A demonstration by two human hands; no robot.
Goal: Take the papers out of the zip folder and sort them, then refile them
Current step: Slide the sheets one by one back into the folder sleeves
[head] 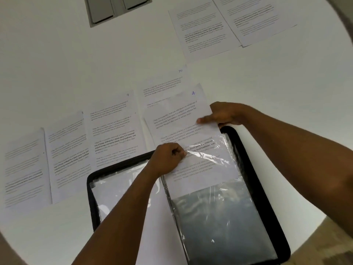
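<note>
— Fingers first: what have yours got hold of?

— My left hand (168,159) has its fingers curled, pinching the top edge of a clear plastic sleeve (219,217) in the zip folder (263,188). My right hand (223,115) grips the right edge of a printed sheet (183,127), thumb lying across the front, the other fingers hidden behind the paper.

— Where is that sheet?

— Its lower half is inside the sleeve and its upper half sticks out past the folder's top edge. A handwritten 4 sits in its top corner.

— And the folder?

— Black-edged, lying open on the white counter (66,64) right in front of me. My left forearm crosses its left half, which shows another shiny sleeve (114,186).

— The rest of the papers?

— Spread flat on the counter. Three sheets lie in a row to the left of the folder; the nearest one is marked 9 (112,127). One marked 10 (164,81) lies partly under the sheet I hold. Two more sheets (229,23) overlap at the far right. The print is too blurred for me to read.

— Anything else?

— A grey recessed panel (114,10) in the counter at the far edge.
</note>
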